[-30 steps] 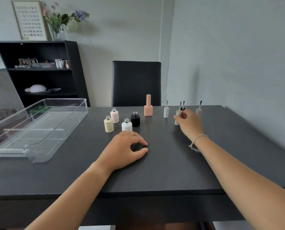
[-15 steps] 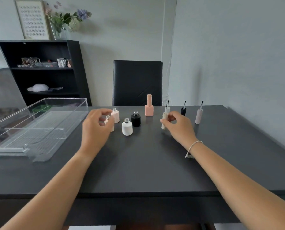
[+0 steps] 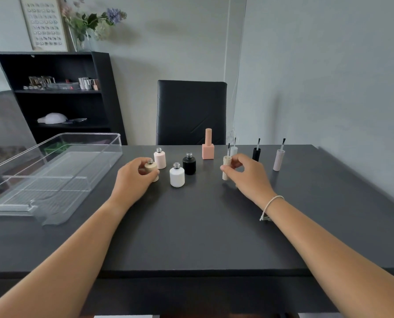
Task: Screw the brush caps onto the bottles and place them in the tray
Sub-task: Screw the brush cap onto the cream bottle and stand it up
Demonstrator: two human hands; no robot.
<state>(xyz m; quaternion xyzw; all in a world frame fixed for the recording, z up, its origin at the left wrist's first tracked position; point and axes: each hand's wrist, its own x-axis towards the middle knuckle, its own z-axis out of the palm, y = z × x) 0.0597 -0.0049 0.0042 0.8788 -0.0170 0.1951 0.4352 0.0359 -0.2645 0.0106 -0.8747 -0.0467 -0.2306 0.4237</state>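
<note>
Altogether five bottles (image 3: 177,175), four brush caps (image 3: 278,159), left hand (image 3: 132,180) grip holding beige bottle (image 3: 151,168), right hand (image 3: 248,175) pinching beige cap (image 3: 226,167)

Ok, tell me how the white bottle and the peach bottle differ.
The white bottle is round and squat; the peach bottle is square and taller. The white bottle's threaded neck is bare; the peach bottle already wears its cap. Both stand upright on the table, outside the tray.

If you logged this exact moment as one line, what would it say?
left hand: grips beige bottle | right hand: pinches beige brush cap | tray: no bottles
</note>
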